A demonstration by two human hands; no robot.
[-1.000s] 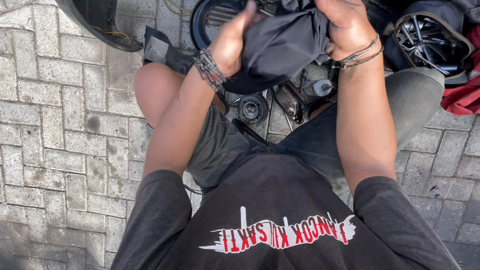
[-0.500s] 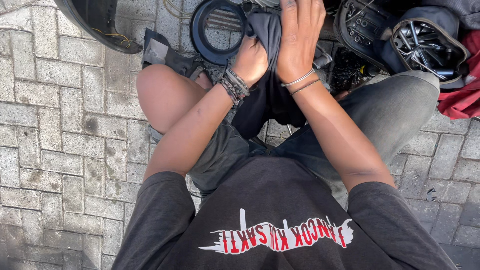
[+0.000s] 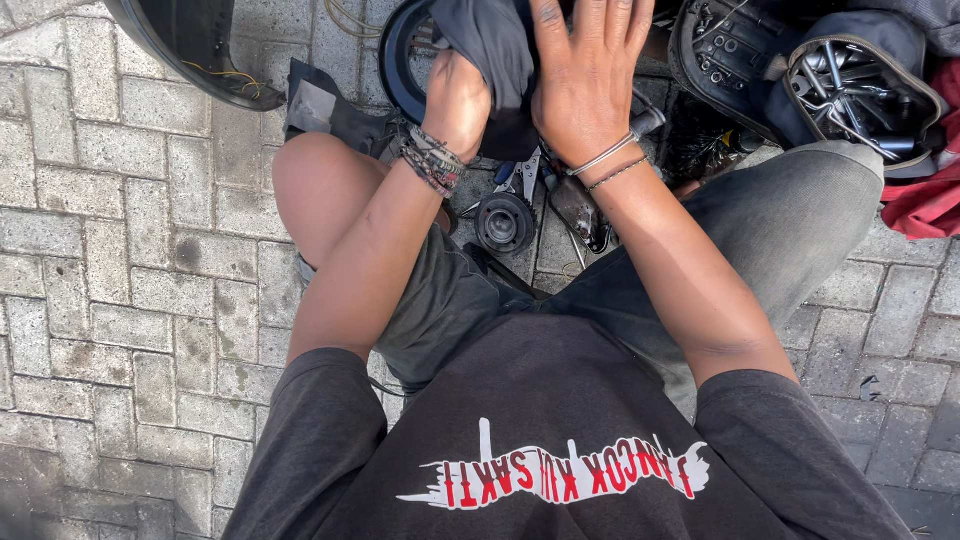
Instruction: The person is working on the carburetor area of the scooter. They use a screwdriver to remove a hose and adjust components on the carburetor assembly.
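I sit on a paved floor with both arms stretched forward. My left hand (image 3: 458, 100) is closed around a dark grey cloth (image 3: 495, 50) and holds it up near the top of the view. My right hand (image 3: 585, 75) lies flat against the same cloth, fingers spread and pointing away from me. Bracelets circle both wrists. Below the hands, a small round toothed metal part (image 3: 505, 222) and pliers (image 3: 522, 180) lie on the floor between my knees.
A black ring-shaped part (image 3: 392, 50) lies behind the left hand. A dark curved panel (image 3: 180, 45) sits at top left. An open bag of metal tools (image 3: 850, 80) and a red cloth (image 3: 930, 200) are at top right. Grey paving bricks (image 3: 120, 250) surround me.
The cloth was bunched between both hands a second ago. My right hand has since opened flat against it, and both hands have moved further from me and slightly left.
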